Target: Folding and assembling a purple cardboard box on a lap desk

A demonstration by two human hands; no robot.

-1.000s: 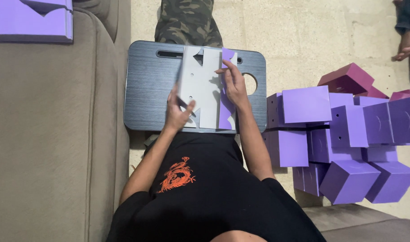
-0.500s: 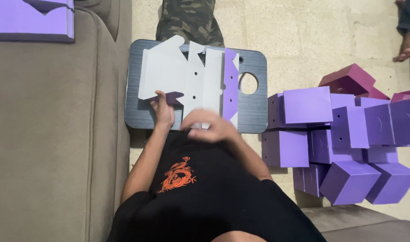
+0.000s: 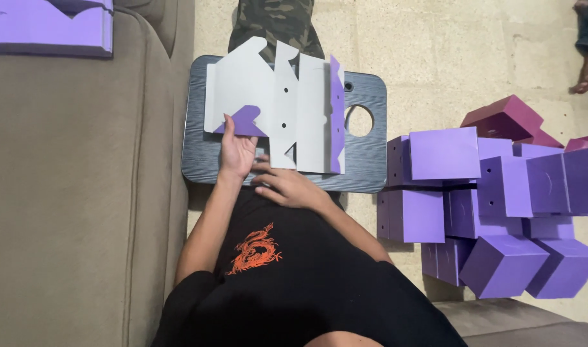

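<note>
Since half a second ago we have slid our right hand [image 3: 287, 186] down off the flat box cardboard [image 3: 278, 106] to the lap tray's [image 3: 364, 170] near edge, fingers loosely curled, holding nothing. Our left hand [image 3: 237, 153] presses spread fingers on the cardboard's purple flap. Folded purple boxes [image 3: 493, 199] crowd the floor beside us.

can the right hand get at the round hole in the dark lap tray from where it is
Probably yes. The right hand rests at the near edge of the dark grey lap tray, and the round hole lies bare just right of the flat white and purple cardboard box blank. Nothing covers it or lies between.
</note>
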